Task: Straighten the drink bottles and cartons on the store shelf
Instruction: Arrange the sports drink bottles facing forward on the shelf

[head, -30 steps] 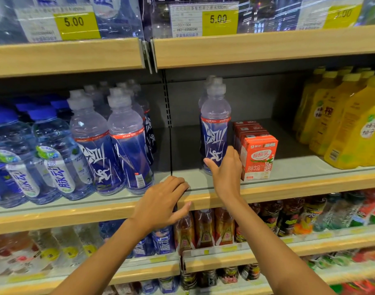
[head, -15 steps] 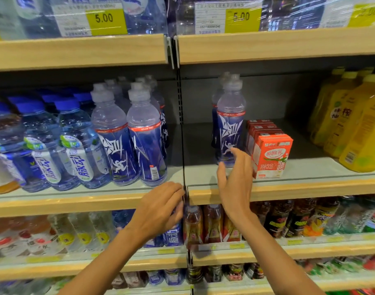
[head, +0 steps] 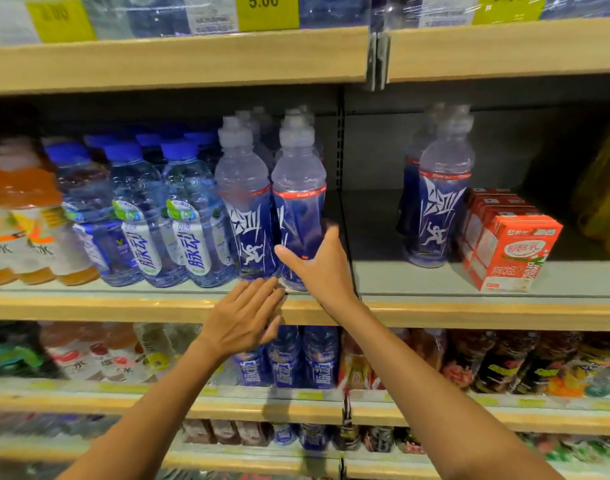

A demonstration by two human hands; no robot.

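Right hand [head: 317, 268] has left the lone bottle [head: 442, 202] just beside the red cartons [head: 504, 251] for the front bottle [head: 298, 202] well left of them, fingers spread and released, left hand [head: 244, 317] open below, so that bottle is probably straightened next.

Yellow price tag [head: 267, 10] reads "5.00" (its neighbours blur); blue-capped bottles [head: 192, 220] read "脉动".

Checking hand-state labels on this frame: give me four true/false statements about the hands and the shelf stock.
1. The right hand is spread open in front of a blue-label bottle. True.
2. The blue-cap bottles lie on their sides. False: they stand upright.
3. The red cartons stand right of the upright divider. True.
4. The left hand grips a red carton. False: it is open at the shelf edge, holding nothing.
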